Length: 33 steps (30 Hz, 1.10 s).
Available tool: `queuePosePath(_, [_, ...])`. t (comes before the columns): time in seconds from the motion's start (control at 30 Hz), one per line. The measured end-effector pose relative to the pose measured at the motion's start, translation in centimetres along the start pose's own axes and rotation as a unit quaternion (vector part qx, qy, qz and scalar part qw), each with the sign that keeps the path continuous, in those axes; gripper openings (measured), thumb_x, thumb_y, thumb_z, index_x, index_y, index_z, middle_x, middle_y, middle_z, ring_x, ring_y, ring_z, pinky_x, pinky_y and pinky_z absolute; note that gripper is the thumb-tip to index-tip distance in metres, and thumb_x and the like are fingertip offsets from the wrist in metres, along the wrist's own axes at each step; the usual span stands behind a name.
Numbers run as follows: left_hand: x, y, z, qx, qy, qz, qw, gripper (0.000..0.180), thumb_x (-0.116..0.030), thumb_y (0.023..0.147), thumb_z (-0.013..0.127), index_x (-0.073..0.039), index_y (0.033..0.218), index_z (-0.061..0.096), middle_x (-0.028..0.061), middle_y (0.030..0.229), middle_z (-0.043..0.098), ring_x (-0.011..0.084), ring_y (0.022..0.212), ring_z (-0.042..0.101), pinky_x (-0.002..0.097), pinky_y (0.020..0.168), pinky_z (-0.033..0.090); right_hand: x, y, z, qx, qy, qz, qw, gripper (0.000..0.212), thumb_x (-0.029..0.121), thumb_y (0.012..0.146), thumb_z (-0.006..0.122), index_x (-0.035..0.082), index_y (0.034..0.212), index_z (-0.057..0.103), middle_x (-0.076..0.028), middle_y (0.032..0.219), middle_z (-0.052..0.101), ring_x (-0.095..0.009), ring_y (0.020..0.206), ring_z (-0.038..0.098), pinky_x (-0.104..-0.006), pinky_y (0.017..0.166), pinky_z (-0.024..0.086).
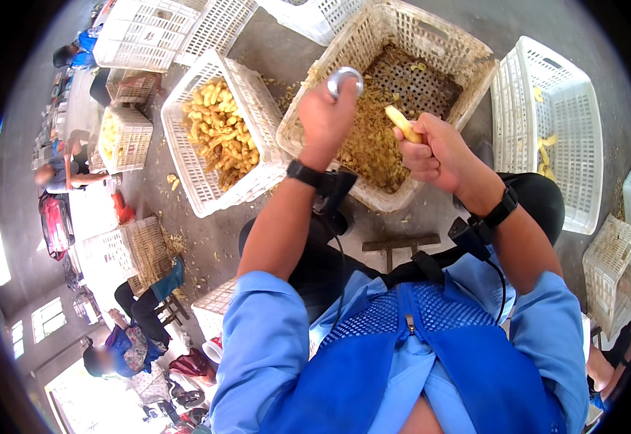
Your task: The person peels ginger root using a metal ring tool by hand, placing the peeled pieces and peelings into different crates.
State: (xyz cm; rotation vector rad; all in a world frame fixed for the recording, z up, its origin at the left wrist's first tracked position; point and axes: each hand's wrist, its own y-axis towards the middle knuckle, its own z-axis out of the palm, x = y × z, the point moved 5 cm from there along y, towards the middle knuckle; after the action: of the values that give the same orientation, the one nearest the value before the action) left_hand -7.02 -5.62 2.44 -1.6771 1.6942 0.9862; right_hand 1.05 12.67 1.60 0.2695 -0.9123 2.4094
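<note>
My left hand is closed around a round, shiny metal object, whose exact kind I cannot make out. Between the fingers of my right hand is a pale yellow, finger-long piece of root-like vegetable, its tip pointing up and left. Both hands are above a stained plastic crate. Brown-yellow peelings cover much of its bottom, and the hands are apart from each other.
A white crate of knobby yellow roots stands at the left. Another white crate on the right holds a few pale pieces. Scraps litter the floor. Other people sit among crates at the left; part of another person shows lower right.
</note>
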Motion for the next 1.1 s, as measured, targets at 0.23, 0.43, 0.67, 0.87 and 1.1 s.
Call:
queuePosePath(0.23, [-7.1, -4.1, 0.9, 0.089, -0.14, 0.08, 0.983, 0.02, -0.023, 0.094, 0.068, -0.005, 0.093, 0.073, 0.0094, 0.072, 0.069, 0.0175, 0.064, 0.068, 0.0297, 0.059, 0.051, -0.2, -0.1, -0.2, 0.079, 0.071, 0.026, 0.994, 0.02, 0.027, 0.09, 0.039, 0.012, 0.089, 0.051, 0.008, 0.054, 0.033, -0.007, 0.04, 0.026, -0.0235, 0.036, 0.022])
queuePosePath(0.43, [-7.3, -4.1, 1.0, 0.091, -0.126, 0.115, 0.981, 0.018, -0.022, 0.093, 0.069, -0.005, 0.09, 0.072, 0.009, 0.069, 0.067, 0.0187, 0.06, 0.067, 0.031, 0.056, 0.05, -0.6, -0.5, 0.2, 0.11, 0.067, 0.042, 0.991, 0.022, 0.03, 0.091, 0.038, 0.013, 0.086, 0.05, 0.008, 0.054, 0.034, -0.007, 0.041, 0.027, -0.0234, 0.036, 0.024])
queuePosePath(0.67, [-7.6, -4.3, 0.9, 0.122, -0.133, 0.126, 0.976, 0.018, -0.022, 0.092, 0.069, -0.004, 0.093, 0.073, 0.0097, 0.07, 0.068, 0.0197, 0.061, 0.067, 0.0317, 0.056, 0.051, -0.9, -0.3, 0.2, 0.1, 0.074, 0.046, 0.991, 0.022, 0.031, 0.092, 0.038, 0.014, 0.083, 0.049, 0.008, 0.055, 0.035, -0.007, 0.041, 0.027, -0.0236, 0.036, 0.024])
queuePosePath(0.87, [-5.1, -3.1, 0.9, 0.086, -0.099, 0.092, 0.987, 0.019, -0.022, 0.091, 0.07, -0.004, 0.095, 0.074, 0.0122, 0.074, 0.07, 0.0221, 0.064, 0.067, 0.0327, 0.06, 0.052, -0.9, -0.2, 0.6, 0.084, 0.125, 0.063, 0.986, 0.02, 0.027, 0.091, 0.037, 0.015, 0.081, 0.049, 0.009, 0.054, 0.032, -0.007, 0.041, 0.027, -0.0236, 0.036, 0.025])
queuePosePath(1.1, [-0.7, -0.7, 0.5, 0.012, -0.125, 0.046, 0.991, 0.02, -0.02, 0.094, 0.066, -0.001, 0.093, 0.074, 0.0041, 0.071, 0.068, 0.0109, 0.063, 0.061, 0.029, 0.059, 0.049, -0.7, -0.6, 1.3, 0.12, 0.142, 0.052, 0.981, 0.019, 0.026, 0.091, 0.036, 0.015, 0.078, 0.046, 0.009, 0.053, 0.031, -0.007, 0.04, 0.027, -0.0238, 0.036, 0.025])
